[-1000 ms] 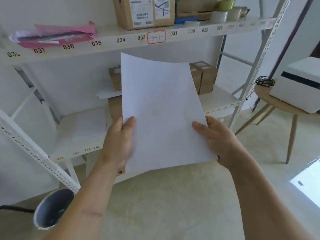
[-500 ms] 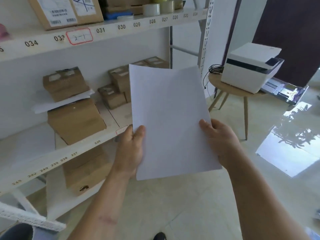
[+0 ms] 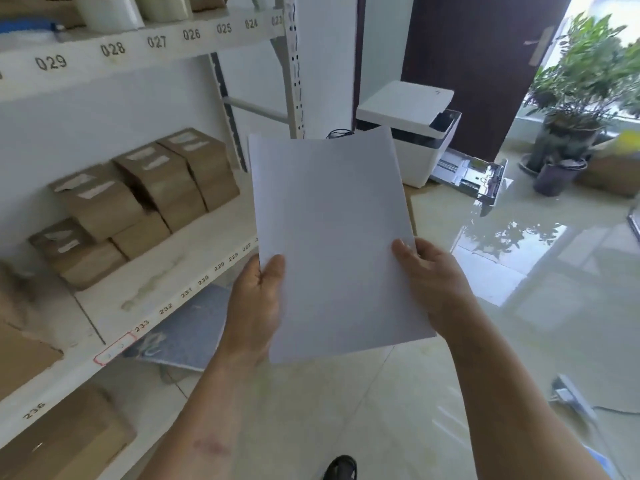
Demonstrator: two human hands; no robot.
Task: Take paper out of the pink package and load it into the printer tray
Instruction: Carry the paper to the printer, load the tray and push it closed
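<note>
A plain white stack of paper (image 3: pixel 332 237) fills the centre of the frame, held nearly upright, blank and flat with crisp corners. The left hand (image 3: pixel 254 303) grips its lower left edge, thumb on the front; the right hand (image 3: pixel 431 282) is closed on the lower right edge the same way. Above it, upper right of centre, the white printer (image 3: pixel 412 133) stands with its tray (image 3: pixel 474 176) pulled out. Shelves (image 3: pixel 166 271) with cardboard boxes (image 3: pixel 156 188) line the left; shiny open floor (image 3: pixel 536 289) spreads right.
</note>
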